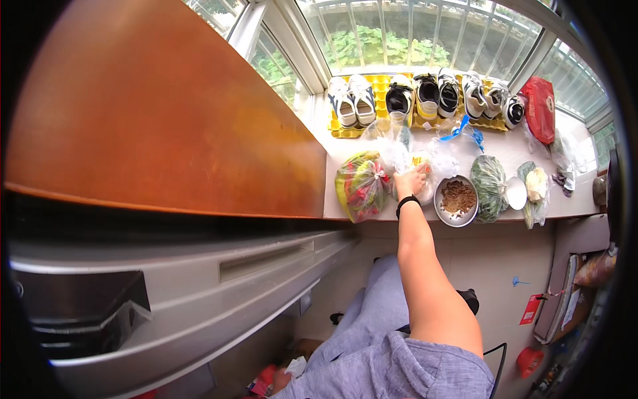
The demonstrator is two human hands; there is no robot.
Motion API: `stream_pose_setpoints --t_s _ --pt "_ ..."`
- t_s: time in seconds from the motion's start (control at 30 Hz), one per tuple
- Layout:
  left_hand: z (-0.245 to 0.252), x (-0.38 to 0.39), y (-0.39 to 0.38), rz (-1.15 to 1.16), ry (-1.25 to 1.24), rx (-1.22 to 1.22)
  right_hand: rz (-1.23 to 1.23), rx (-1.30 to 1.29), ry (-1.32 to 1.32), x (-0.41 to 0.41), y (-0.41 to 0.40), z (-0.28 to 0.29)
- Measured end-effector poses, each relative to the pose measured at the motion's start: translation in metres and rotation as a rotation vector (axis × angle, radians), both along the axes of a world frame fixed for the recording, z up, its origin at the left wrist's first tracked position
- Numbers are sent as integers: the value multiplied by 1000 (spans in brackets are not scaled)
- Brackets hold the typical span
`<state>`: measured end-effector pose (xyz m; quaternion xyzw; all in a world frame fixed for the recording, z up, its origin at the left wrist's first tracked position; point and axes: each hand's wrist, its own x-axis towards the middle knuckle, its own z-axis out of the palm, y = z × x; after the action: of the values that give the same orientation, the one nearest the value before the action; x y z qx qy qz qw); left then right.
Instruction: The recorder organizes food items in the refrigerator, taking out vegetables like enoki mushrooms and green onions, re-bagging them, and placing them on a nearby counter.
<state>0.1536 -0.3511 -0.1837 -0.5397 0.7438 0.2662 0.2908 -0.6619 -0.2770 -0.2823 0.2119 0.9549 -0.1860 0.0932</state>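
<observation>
My right hand [411, 180] reaches onto the windowsill, its fingers curled on a clear plastic bag [433, 162] with orange print. What lies inside this bag is unclear. To its left sits a tied plastic bag of green and red produce [360, 187]. On the right stands a metal bowl [441, 212] with brown crumbly food in it, beside a bag of leafy greens [488, 184]. My left hand [282, 380] is low at the left, partly hidden by my clothing, next to a crumpled white tissue [296, 366] and a red item; its grip is unclear.
Several shoes [398, 97] stand on yellow trays [344, 132] along the window. A white bowl [516, 193], a bagged pale vegetable [536, 184] and a red bag [539, 109] are further right. A wooden panel [174, 124] and a grey appliance [184, 299] fill the left side.
</observation>
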Motion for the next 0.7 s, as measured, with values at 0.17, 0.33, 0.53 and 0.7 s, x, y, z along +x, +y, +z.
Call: stream_pose_setpoints --t_s 0.17,0.33,0.53,0.7 --pt "7 -5 -6 79 45 -98 208 31 -10 -9 10 -46" --pt "23 -50 -28 49 97 40 289 -199 -116 -26 33 -28" --pt "-36 -29 -51 99 314 -79 505 -469 376 30 69 12" --pt "-27 -58 -71 40 377 -98 1258 11 -28 126 169 -53"
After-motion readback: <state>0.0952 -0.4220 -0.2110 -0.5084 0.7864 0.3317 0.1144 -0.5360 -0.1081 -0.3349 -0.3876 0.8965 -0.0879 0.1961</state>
